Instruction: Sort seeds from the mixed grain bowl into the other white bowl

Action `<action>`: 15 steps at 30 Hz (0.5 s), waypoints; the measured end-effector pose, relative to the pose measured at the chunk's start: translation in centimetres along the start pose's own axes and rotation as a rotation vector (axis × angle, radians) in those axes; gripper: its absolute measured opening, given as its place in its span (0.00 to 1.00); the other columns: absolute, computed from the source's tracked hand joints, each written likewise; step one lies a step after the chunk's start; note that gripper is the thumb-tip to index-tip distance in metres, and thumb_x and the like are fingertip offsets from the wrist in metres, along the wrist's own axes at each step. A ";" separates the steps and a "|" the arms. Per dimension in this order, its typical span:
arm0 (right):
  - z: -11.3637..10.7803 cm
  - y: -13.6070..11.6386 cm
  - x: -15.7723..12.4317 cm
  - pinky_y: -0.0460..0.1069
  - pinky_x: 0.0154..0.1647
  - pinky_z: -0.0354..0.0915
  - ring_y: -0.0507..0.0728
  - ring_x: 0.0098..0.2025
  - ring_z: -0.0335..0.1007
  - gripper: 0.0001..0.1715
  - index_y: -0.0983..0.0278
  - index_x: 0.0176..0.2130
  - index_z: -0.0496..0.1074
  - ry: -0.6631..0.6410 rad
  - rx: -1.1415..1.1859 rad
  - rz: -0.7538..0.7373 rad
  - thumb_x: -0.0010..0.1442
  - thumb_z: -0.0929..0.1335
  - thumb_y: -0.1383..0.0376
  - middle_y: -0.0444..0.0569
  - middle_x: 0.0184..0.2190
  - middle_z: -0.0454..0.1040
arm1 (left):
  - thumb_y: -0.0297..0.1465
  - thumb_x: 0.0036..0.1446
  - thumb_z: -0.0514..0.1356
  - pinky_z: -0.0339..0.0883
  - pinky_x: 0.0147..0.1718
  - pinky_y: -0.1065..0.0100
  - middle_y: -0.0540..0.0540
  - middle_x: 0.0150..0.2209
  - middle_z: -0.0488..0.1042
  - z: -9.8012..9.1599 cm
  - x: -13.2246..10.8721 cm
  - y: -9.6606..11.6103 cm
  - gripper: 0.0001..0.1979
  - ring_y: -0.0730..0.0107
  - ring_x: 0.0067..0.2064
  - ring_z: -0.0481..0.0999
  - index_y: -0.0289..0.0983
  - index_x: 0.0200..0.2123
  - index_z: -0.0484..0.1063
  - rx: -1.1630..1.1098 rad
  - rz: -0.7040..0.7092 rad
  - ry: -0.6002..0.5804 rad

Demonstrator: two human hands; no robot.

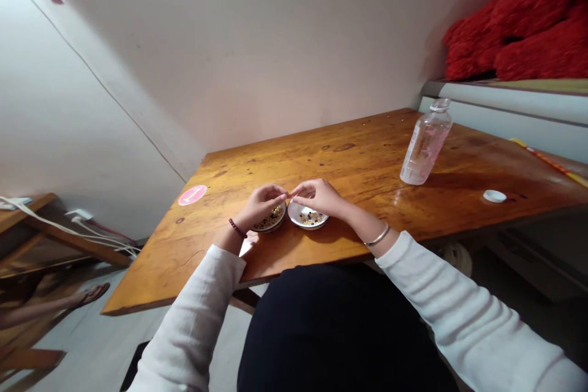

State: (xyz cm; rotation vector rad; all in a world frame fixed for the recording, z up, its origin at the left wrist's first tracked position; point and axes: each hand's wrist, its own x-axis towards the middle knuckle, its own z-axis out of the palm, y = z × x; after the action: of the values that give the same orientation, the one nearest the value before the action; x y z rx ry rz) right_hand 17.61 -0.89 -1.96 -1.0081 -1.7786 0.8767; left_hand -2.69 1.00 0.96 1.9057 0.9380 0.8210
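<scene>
Two small white bowls stand side by side near the table's front edge. The left bowl (271, 219) holds many small yellowish and dark beads or grains and is partly covered by my left hand (264, 205). Similar pieces, in a smaller amount, lie in the right bowl (309, 215), below my right hand (321, 196). The fingertips of both hands are pinched together and meet above the gap between the bowls. Whatever they hold is too small to make out.
An uncapped clear bottle (425, 146) stands on the wooden table (285, 159), with a white cap (495, 196) to its right. A pink round sticker (192, 195) is at the left. Red fluffy things (533, 24) lie at the back right; a person's foot (94, 294) shows at the lower left.
</scene>
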 end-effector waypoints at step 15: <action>-0.1 -0.2 -0.4 0.46 0.34 0.67 0.55 0.33 0.77 0.13 0.63 0.36 0.69 -0.085 -0.022 0.010 0.51 0.72 0.61 0.47 0.29 0.79 | 0.44 0.52 0.63 0.69 0.39 0.67 0.41 0.35 0.77 0.0 0.1 -0.1 0.19 0.65 0.38 0.76 0.32 0.35 0.75 0.129 0.060 -0.057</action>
State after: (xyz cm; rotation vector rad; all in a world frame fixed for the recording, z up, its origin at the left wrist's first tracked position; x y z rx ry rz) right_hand 17.75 -1.34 -1.94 -1.0075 -1.8591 0.9203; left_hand -2.68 1.09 0.83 2.0669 0.9218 0.7521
